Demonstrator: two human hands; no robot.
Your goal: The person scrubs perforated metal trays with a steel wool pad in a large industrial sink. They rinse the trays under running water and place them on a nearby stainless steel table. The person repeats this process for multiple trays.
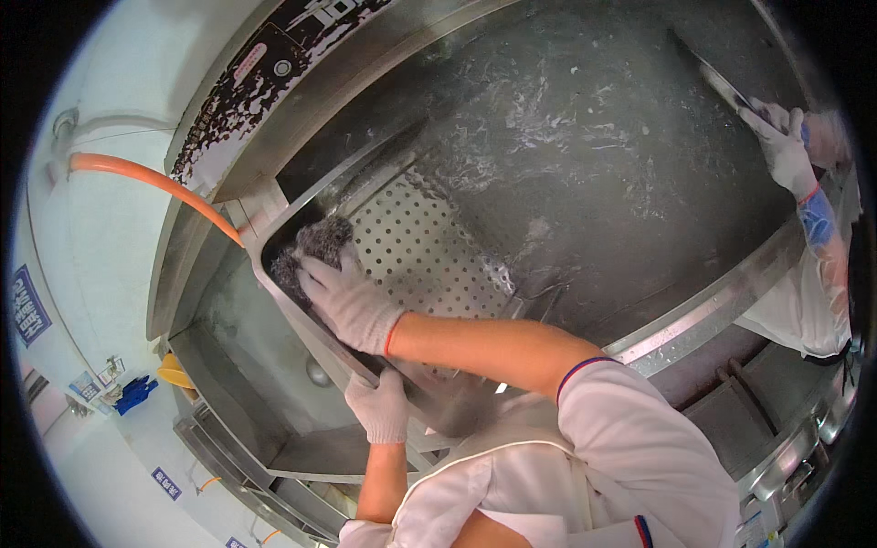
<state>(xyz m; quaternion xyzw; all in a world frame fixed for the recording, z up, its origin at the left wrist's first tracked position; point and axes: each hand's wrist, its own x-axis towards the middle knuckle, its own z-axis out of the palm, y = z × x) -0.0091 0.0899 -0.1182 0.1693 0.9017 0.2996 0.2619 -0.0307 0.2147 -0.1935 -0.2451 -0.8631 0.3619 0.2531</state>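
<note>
Wearing a white knit glove, my left hand [380, 407] grips the near rim of a deep metal pan [291, 308], which is tilted over the edge of a large steel basin. My right hand [349, 294], gloved too, presses a dark, frothy scouring pad [325, 240] into the pan's left corner. Suds hide part of the pad and the pan's inner wall. Beside the pad lies a perforated metal sheet [411, 246]; whether it is inside the pan or under its edge I cannot tell.
Soapy water [582, 157] covers the big basin's floor. At the far right a co-worker's gloved hand [784, 147] holds a long flat blade-like tool [719, 82]. An orange hose [157, 179] runs down by the pan. A second steel sink [274, 370] lies at the left.
</note>
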